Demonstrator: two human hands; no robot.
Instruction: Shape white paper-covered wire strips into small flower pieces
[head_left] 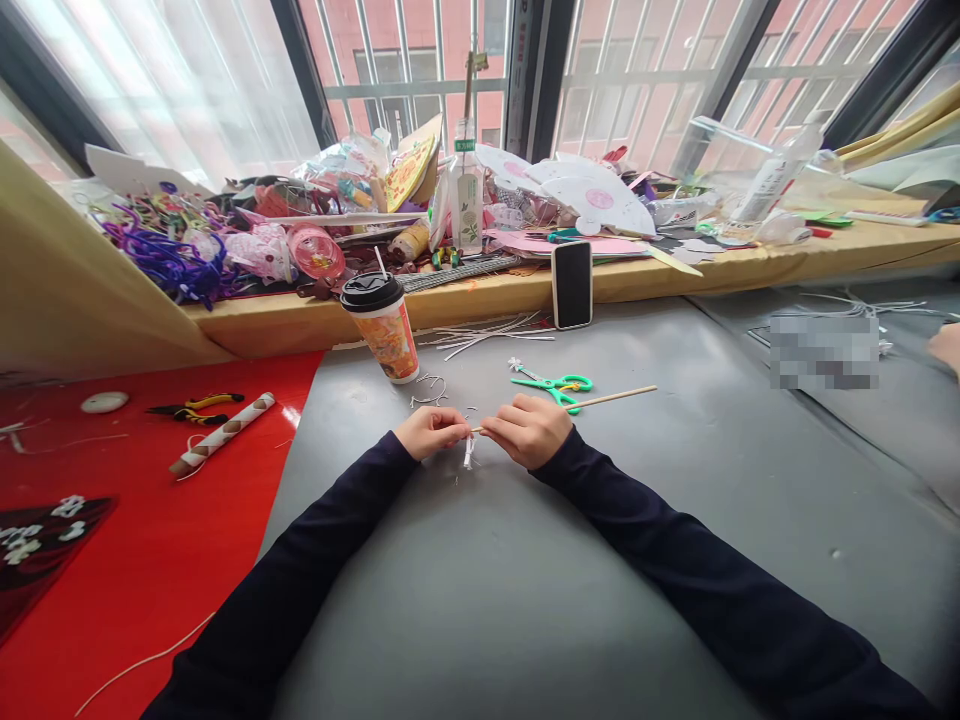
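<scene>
My right hand (531, 430) is closed around a thin wooden stick (619, 396), whose long end sticks out to the right. The stick's other end meets the fingertips of my left hand (433, 431). Those fingers are pinched together at the tip, where a small white strip (469, 452) hangs down; whether it is paper or cord I cannot tell. Just beyond my right hand lie green-handled scissors (562, 385). Bits of pale wire or cord (431, 390) are on the grey table (480, 600) past my left hand.
A lidded paper cup (386, 335) and a phone (572, 285) stand at the back. White strands (495, 335) lie between them. Pliers (195, 408) and a wrapped tube (225, 435) rest on the red surface at left. Another person's hand (946, 348) shows at far right. Craft materials crowd the sill.
</scene>
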